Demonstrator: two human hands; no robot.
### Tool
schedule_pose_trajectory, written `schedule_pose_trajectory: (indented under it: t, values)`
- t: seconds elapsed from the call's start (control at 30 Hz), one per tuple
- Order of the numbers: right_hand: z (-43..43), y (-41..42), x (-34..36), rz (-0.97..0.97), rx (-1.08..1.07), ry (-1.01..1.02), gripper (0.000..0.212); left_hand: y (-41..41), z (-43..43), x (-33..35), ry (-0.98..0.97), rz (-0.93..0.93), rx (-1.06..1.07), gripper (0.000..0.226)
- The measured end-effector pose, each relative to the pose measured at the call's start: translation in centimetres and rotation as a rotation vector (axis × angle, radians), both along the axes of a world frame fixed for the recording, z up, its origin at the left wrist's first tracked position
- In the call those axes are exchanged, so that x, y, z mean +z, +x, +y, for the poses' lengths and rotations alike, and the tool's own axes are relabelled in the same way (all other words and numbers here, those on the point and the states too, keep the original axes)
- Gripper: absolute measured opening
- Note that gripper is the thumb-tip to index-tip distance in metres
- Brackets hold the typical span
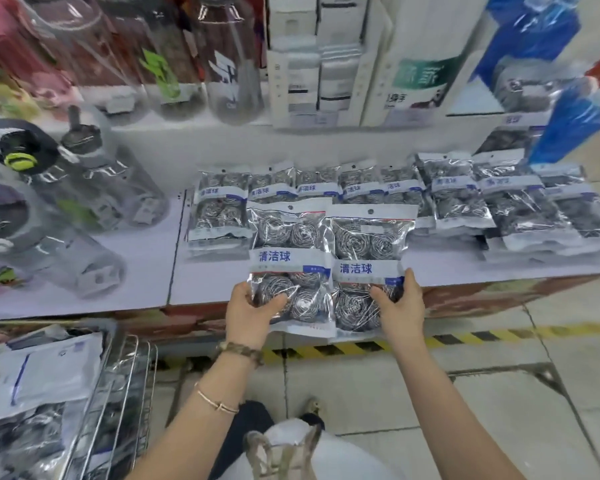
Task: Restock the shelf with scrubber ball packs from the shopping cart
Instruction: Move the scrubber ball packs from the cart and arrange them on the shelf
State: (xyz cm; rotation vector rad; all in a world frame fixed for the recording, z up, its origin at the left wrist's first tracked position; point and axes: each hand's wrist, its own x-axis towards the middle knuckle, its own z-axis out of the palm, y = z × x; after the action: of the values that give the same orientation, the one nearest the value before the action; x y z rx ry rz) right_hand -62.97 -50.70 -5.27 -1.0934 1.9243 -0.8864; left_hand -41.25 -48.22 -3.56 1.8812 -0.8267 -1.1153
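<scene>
The left hand [248,315] grips one clear plastic pack of steel scrubber balls [290,265], the right hand [400,301] its twin [368,271], fingers clamped on the bottom edges, probably to slide both onto the white shelf [146,268]; the wire shopping cart [118,393] sits at eight o'clock.

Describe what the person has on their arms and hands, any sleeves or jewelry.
Both forearms are bare, with no sleeves or gloves in view. The left hand has a brown beaded bracelet at the wrist and a thin gold-toned bangle farther up the forearm. The right hand and its wrist carry nothing visible.
</scene>
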Motion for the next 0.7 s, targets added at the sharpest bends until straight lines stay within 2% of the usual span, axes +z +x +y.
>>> schedule_pose_trajectory:
  t: [0.13, 0.3, 0.63, 0.7]
  values:
    - [0.6, -3.5, 0.4, -0.017, -0.093, -0.016, 0.075, -3.8, -1.3, 0.4, -0.005, 0.017, -0.086, 0.041]
    - [0.2, -6.6, 0.1, -0.084, -0.187, -0.02, 0.073, -7.2, -3.8, 0.5, -0.007, -0.004, -0.176, 0.036]
    - [-6.4, -12.3, 0.0, -0.072, -0.261, -0.004, 0.074, -12.7, -12.7, -0.5, 0.05, 0.03, -0.279, 0.039]
    - [-8.7, -13.3, 0.3, -0.05, -0.249, 0.008, 0.074, -13.4, -15.0, -0.8, 0.065, 0.038, -0.264, 0.047]
